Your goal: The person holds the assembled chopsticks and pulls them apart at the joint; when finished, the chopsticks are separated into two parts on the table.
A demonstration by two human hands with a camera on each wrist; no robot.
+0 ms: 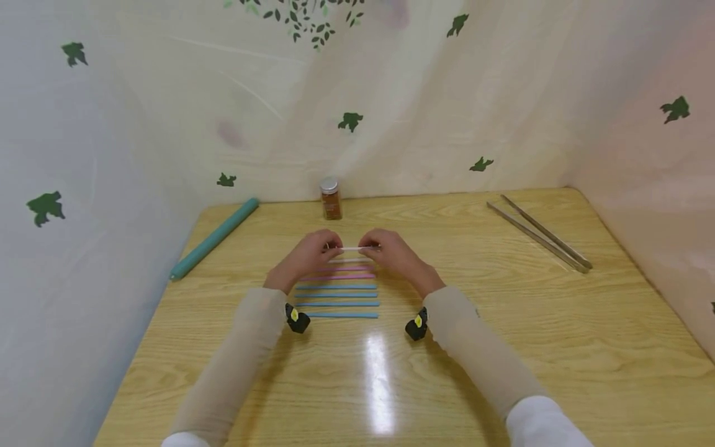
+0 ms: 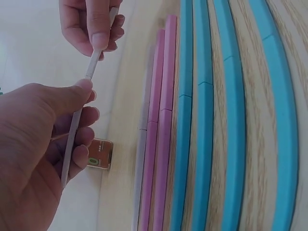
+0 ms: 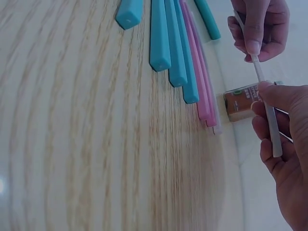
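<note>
My left hand (image 1: 309, 253) and right hand (image 1: 395, 254) hold a white chopstick (image 1: 350, 249) between them, raised above the far-middle part of the table. Each hand pinches it between thumb and fingers, one toward each end. In the left wrist view the left thumb (image 2: 72, 96) presses along the stick. Nearer to me lies a row of chopsticks side by side: a white one (image 1: 352, 261) by the hands, then two pink chopsticks (image 3: 199, 72), then several blue chopsticks (image 1: 337, 304). Their square thick ends show in the right wrist view.
Behind the hands stands a small jar (image 1: 332, 203) with a silver lid and reddish-brown contents. A teal rod (image 1: 215, 239) lies along the table's left edge. Metal tongs (image 1: 536, 233) lie at the far right. A patterned cloth (image 1: 402, 149) hangs around the wooden table (image 1: 558, 335).
</note>
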